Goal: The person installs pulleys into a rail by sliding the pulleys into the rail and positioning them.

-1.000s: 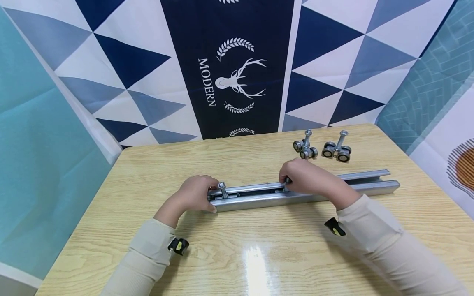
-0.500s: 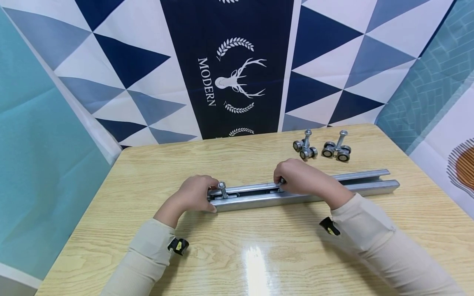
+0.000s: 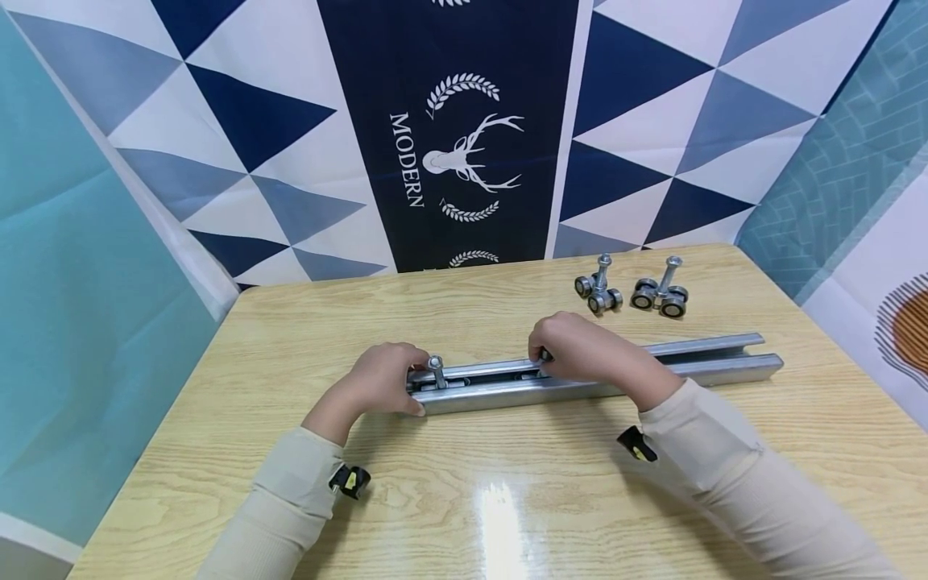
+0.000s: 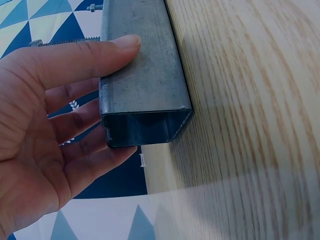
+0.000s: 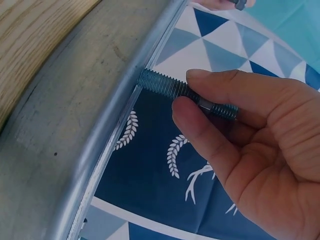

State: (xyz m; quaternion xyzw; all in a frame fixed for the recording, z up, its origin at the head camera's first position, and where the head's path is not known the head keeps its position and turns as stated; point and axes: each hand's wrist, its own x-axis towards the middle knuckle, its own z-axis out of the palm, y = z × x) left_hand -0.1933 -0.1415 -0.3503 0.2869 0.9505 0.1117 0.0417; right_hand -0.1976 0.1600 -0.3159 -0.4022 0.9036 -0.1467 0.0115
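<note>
A galvanized steel channel track (image 3: 500,395) lies across the table with its slot facing up. My left hand (image 3: 384,379) grips the track's left end, thumb on the near wall and fingers round the far side. Just right of that hand, a trolley's bolt (image 3: 437,371) stands up through the slot. My right hand (image 3: 580,346) pinches the threaded bolt (image 5: 165,84) of another roller trolley between thumb and finger. That bolt rises out of the slot near the track's middle; its wheels are hidden inside the channel.
Two more roller trolleys, a left one (image 3: 598,286) and a right one (image 3: 660,290), stand wheels down at the back right of the wooden table (image 3: 406,499). A patterned cloth (image 3: 464,161) hangs behind the table's back edge.
My right hand has slid left along the track with the trolley's bolt in its fingers. My left hand and the bolt beside it have stayed in place.
</note>
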